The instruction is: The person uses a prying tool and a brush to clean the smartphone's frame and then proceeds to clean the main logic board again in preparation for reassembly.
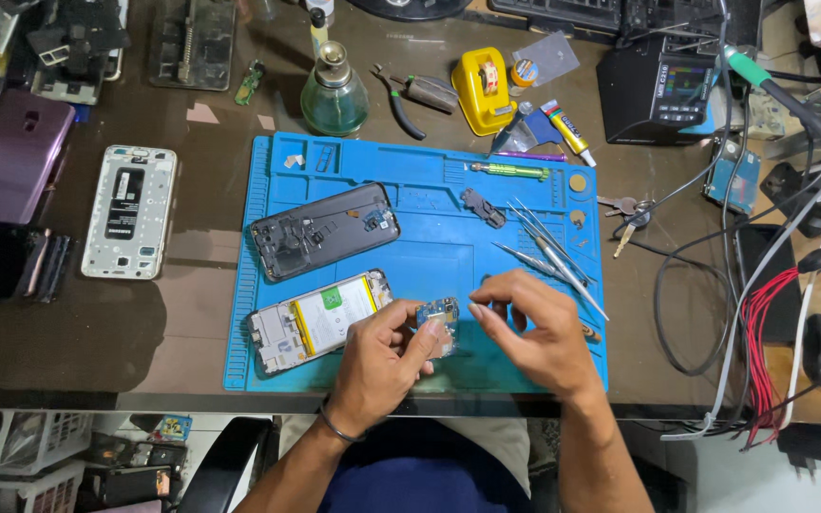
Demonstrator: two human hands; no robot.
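The left hand held a small circuit board pinched between thumb and fingers, just above the blue mat on the bench; the right hand met the board's right edge, its fingers narrowed; an opened phone lay just left.

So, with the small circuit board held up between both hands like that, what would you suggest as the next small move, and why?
Probably lower the circuit board onto the blue mat. The left hand pinches it in the air and the right hand touches its edge; the tweezers and the opened phone lie right beside.
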